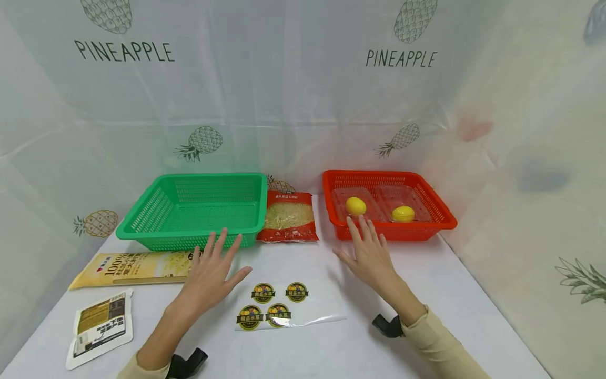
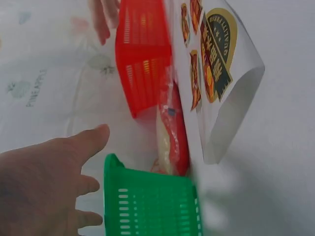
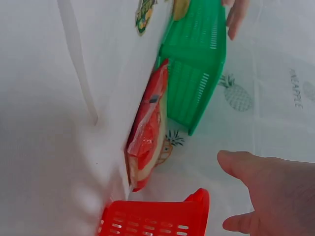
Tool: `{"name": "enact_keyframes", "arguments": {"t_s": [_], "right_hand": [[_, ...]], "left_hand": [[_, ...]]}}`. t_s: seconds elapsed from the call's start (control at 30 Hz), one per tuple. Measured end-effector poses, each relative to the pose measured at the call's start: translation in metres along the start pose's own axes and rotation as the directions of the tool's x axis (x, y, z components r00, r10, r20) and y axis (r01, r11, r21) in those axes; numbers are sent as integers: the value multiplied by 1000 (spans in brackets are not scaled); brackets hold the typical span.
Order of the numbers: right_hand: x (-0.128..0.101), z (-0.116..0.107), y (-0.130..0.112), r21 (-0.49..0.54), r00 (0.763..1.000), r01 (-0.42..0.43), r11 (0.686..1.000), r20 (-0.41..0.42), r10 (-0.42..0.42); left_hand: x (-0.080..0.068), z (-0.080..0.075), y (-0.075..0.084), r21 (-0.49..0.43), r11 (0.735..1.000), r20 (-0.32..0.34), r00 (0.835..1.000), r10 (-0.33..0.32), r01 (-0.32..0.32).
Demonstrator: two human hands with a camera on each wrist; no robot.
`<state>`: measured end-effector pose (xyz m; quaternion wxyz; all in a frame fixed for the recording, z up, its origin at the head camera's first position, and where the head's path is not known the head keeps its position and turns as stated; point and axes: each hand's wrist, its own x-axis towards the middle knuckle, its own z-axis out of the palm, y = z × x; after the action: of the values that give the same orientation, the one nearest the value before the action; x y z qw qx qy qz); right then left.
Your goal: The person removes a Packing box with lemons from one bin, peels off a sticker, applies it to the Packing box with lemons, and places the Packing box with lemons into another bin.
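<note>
My left hand (image 1: 210, 279) hovers with spread fingers in front of the green basket (image 1: 208, 239), its fingertips overlapping the near rim in the head view. My right hand (image 1: 371, 258) is likewise spread, fingertips at the front rim of the red basket (image 1: 393, 231). Inside the red basket are two clear plastic boxes (image 1: 338, 197), with one yellow lemon-like fruit (image 1: 356, 206) in the left one and another yellow fruit (image 1: 403, 213) in the right one. Both hands hold nothing. Between them on the table lies a clear sheet with several round fruit stickers (image 1: 278, 314).
A red pasta bag (image 1: 290, 217) lies between the baskets. On the left are a long yellow pasta packet (image 1: 137, 267) and a white-edged pouch (image 1: 101, 326). A pineapple-print curtain (image 1: 293, 95) hangs behind and along the sides.
</note>
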<state>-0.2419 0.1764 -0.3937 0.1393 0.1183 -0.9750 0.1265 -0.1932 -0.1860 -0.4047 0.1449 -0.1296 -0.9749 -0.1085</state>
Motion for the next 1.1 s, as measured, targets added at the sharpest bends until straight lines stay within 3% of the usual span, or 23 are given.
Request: {"name": "enact_keyframes", "arguments": {"t_s": [0.33,0.53,0.9,1.1], "right_hand": [[19,-4,15,14,999,-20,1000,-40,20],[38,-10,33,67,998,-47,997,-29,49],[72,-21,67,133,997,-51,990,56,44],[87,-20,83,172,986,-87,981,154,60]], "left_hand": [[18,4,22,-24,993,-88,990,111,-114],[41,9,43,-56,974,-134,968,211,-220],[100,16,88,-103,945,-63,951,304,-309],[137,17,111,-211,926,6,947,322,-313]]}}
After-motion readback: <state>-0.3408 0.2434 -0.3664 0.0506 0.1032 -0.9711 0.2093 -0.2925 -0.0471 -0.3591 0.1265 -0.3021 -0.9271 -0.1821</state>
